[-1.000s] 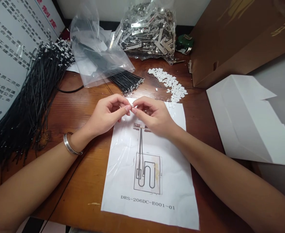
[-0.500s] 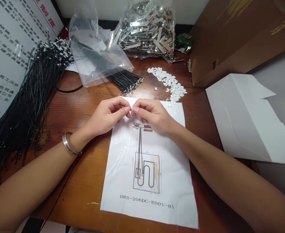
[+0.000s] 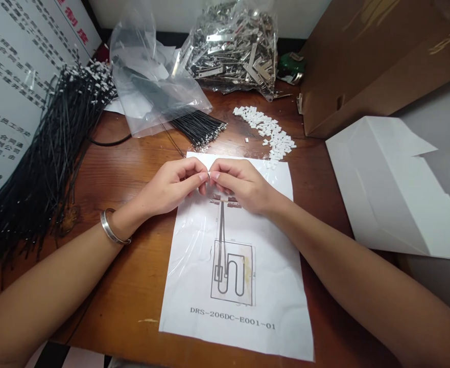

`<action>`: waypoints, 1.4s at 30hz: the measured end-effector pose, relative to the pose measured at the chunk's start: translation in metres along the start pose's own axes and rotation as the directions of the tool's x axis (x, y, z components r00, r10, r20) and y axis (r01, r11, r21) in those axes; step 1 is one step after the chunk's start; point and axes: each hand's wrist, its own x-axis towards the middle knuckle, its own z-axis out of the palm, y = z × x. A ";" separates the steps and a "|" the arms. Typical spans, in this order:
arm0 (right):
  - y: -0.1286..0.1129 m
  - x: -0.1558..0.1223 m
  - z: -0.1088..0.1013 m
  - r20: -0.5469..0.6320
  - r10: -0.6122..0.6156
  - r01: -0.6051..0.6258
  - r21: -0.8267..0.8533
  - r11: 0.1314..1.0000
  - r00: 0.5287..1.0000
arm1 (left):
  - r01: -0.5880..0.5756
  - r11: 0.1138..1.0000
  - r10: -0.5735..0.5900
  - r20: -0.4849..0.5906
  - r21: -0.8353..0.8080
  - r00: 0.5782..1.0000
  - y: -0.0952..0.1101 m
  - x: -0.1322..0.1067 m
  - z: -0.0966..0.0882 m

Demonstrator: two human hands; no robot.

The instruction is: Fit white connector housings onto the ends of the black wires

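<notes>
My left hand [image 3: 181, 185] and my right hand [image 3: 240, 185] meet over the top of the paper sheet, both closed in a pinch, fingertips touching. Between the tips shows a speck of a small white connector housing [image 3: 209, 174], pinched by my right hand. A thin black wire [image 3: 79, 323] comes out below my left forearm toward the table's front edge; its other end seems to be in my left fingers, mostly hidden. Under my hands lies the printed drawing sheet [image 3: 194, 286], marked DRS-206DC-E001-01.
Beyond my hands lie a pile of white connector housings [image 3: 265, 125] and a bundle of black wires [image 3: 199, 125] partly under a clear plastic bag [image 3: 144, 102]. A bag of metal brackets [image 3: 232, 51] stands behind. Wires with white ends [image 3: 52, 148] heap at left; a cardboard box [image 3: 362, 56] stands right.
My fingertips have come together, and a bit of white now shows between them. The black wire below my left forearm has shifted and shows less clearly.
</notes>
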 end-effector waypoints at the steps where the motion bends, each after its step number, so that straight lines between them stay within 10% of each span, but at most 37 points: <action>1: 0.000 0.000 0.000 0.007 0.002 -0.002 -0.006 1.000 1.000 | 0.004 1.000 -0.004 0.003 0.004 1.000 0.000 0.000 0.000; 42: -0.004 -0.001 0.003 -0.052 -0.022 0.012 -0.179 0.984 0.998 | 0.002 0.991 -0.013 -0.081 -0.136 0.997 -0.003 0.003 0.000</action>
